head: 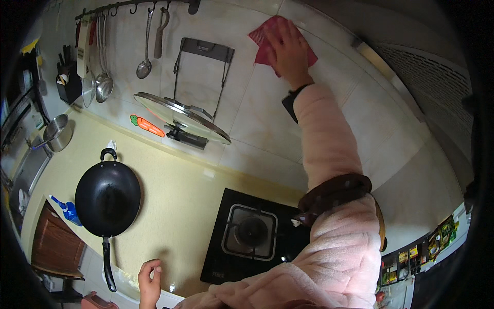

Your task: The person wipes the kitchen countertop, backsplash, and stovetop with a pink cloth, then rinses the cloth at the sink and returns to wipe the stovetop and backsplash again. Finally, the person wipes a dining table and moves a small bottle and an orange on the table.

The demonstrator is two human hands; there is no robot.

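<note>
My right hand point(290, 58) lies spread on a red cloth point(264, 54) and presses it flat against the tiled wall point(266, 104), high up near the range hood. The cloth shows a mesh-like texture at its left corner. A dark band circles the wrist below a pink fleece sleeve. At the counter's front edge is my left hand point(149, 284), loosely curled, with nothing in it and a gap beside the thumb. To its right sits a black gas stove point(251, 231); to its left, a black wok point(108, 199) rests on the yellowish countertop point(170, 201).
A glass lid point(185, 117) stands in a wall rack point(204, 50). Ladles point(104, 87) and a spoon point(144, 69) hang from a hook rail. A knife block point(69, 81), steel pot point(58, 133) and blue spray bottle point(69, 210) are at left. The range hood point(389, 81) overhangs the right.
</note>
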